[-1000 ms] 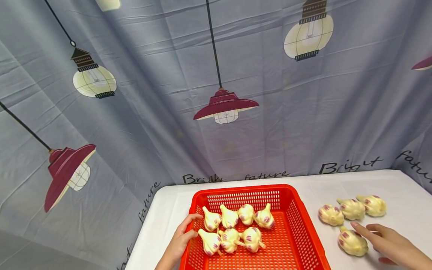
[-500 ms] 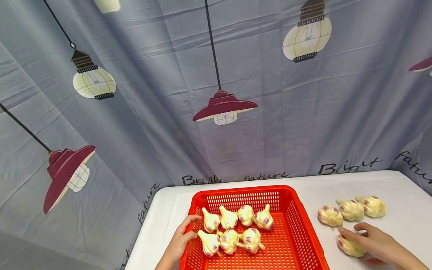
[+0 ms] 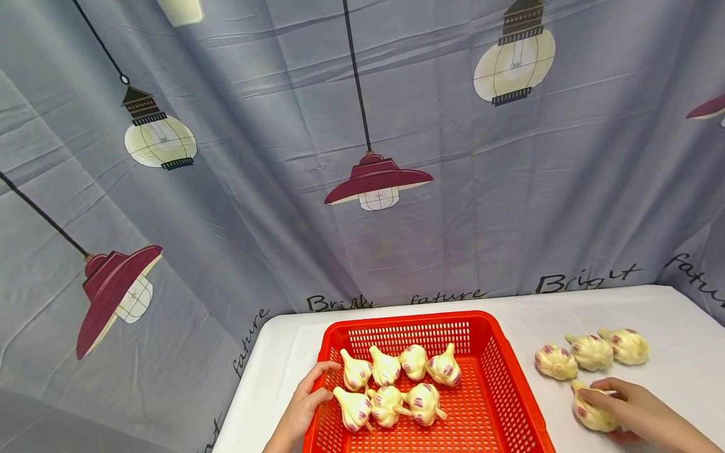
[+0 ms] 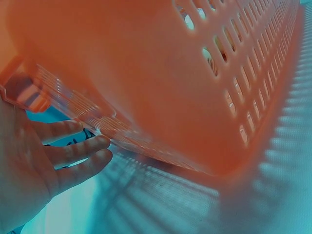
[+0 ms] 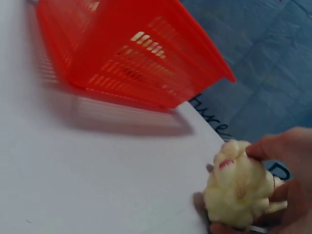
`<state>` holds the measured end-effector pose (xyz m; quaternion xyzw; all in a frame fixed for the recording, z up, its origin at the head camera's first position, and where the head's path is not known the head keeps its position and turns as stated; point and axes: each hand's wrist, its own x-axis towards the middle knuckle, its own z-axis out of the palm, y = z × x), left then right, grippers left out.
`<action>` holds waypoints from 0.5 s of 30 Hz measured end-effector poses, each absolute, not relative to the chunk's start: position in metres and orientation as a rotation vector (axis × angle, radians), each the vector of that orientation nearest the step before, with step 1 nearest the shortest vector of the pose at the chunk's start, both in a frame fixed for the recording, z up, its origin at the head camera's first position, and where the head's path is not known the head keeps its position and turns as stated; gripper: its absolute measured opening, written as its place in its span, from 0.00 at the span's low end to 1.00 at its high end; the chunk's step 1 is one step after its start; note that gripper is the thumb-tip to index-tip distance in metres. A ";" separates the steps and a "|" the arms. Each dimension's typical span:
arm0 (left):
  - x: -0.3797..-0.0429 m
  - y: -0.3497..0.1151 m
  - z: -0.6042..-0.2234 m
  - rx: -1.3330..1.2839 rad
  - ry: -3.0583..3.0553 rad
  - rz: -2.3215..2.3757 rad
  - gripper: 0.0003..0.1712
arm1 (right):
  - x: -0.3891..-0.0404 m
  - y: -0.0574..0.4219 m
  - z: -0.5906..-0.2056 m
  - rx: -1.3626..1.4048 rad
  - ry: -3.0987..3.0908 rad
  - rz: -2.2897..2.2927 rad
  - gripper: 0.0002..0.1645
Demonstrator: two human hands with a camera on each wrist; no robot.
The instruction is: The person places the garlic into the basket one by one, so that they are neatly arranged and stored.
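Note:
Several garlic bulbs [image 3: 421,402], cream with purple streaks, lie in two rows in the red plastic basket [image 3: 470,402]. On the basket's left side my left hand [image 3: 300,406] holds the rim. Seen from the left wrist, three fingers [image 4: 80,170] extend along the outside wall while another part of the hand hooks over the edge. To the right of the basket, my right hand [image 3: 634,409] grips a single garlic bulb [image 5: 239,183] between thumb and fingers, close over the white table. Part of that bulb is hidden by the hand.
Three more garlic bulbs [image 3: 590,352] lie in a row on the white table [image 3: 521,314], just beyond my right hand. A grey curtain [image 3: 453,239] printed with lamps and lettering hangs behind the table's far edge.
My right hand has closed in on the nearest loose garlic bulb and taken hold of it, and the bulb has turned slightly. The left hand stays at the basket rim.

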<state>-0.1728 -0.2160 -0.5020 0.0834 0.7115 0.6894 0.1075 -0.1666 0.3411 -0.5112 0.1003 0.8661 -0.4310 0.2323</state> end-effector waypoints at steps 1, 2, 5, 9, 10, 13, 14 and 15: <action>-0.173 -0.216 -0.502 0.249 2.095 2.028 0.30 | -0.166 0.343 -0.511 0.285 2.342 -1.222 0.47; -0.173 -0.215 -0.503 0.254 2.095 2.027 0.30 | -0.165 0.345 -0.511 0.293 2.296 -1.274 0.46; -0.172 -0.215 -0.503 0.268 2.091 2.025 0.30 | -0.163 0.350 -0.511 0.333 2.169 -1.397 0.45; -0.172 -0.216 -0.503 0.277 2.095 2.026 0.30 | -0.162 0.352 -0.508 0.331 2.100 -1.493 0.43; -0.172 -0.216 -0.503 0.275 2.097 2.026 0.30 | -0.162 0.352 -0.507 0.328 2.102 -1.507 0.42; -0.172 -0.217 -0.503 0.269 2.111 2.023 0.30 | -0.163 0.352 -0.501 0.294 2.136 -1.498 0.42; -0.172 -0.217 -0.503 0.267 2.114 2.022 0.30 | -0.163 0.352 -0.498 0.291 2.148 -1.491 0.43; -0.171 -0.217 -0.503 0.263 2.115 2.022 0.30 | -0.164 0.351 -0.495 0.280 2.163 -1.480 0.44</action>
